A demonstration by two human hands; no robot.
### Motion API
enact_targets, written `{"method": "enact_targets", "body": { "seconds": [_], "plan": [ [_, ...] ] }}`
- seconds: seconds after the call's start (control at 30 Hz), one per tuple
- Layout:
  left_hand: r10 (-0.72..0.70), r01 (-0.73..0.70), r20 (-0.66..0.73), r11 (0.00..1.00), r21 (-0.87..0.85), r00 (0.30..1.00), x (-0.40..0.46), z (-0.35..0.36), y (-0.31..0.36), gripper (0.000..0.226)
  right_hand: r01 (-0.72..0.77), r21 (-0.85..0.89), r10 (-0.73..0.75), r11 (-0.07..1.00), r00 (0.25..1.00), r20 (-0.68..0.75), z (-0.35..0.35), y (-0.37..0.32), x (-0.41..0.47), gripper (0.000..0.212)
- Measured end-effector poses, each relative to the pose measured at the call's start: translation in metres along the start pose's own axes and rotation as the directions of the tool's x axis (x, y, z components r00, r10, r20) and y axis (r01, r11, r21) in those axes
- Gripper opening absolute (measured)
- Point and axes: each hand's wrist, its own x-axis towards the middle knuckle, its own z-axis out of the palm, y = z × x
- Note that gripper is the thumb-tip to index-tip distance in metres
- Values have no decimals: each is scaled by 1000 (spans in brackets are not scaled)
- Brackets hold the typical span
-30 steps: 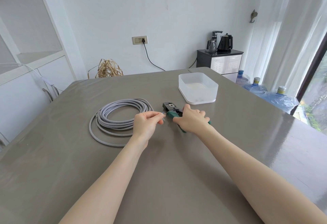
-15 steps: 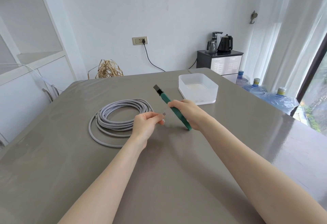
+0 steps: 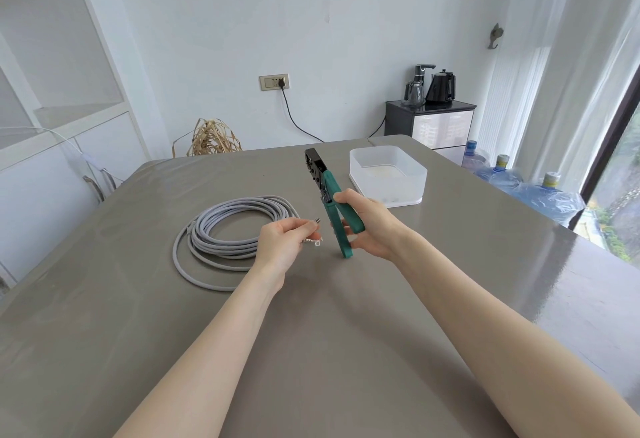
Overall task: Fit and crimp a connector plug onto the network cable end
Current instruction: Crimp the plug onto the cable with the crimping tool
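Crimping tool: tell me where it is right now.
In the head view, the crimping tool is held upright in the right hand above the table, between the cable coil and the white plastic tub.

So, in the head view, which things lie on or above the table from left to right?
Coiled grey cable → left hand pinching the cable end → green crimping tool → right hand gripping its handles → white plastic box.

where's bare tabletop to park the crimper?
Bare table lies near the person, between the forearms, and right of the right hand toward the window-side edge. It is crowded at the middle: cable coil, left hand pinching the cable end, crimping tool, white tray behind.
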Motion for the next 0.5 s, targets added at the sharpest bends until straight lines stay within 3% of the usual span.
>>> {"method": "enact_targets", "body": {
  "seconds": [0.2,0.37,0.5],
  "plan": [
    [11,-12,13,999,50,1000,1,-1,0,14,-1,-65,3,998,1000,22,-3,-1,-1,19],
    [35,-40,43,994,106,998,2,-2,-1,14,-26,-121,36,992,997,74,-4,-9,-6,36],
    [63,-72,85,993,97,994,1,1,-1,21,-27,-239,51,971,994,97,-5,-17,-9,23]
  ]
}}
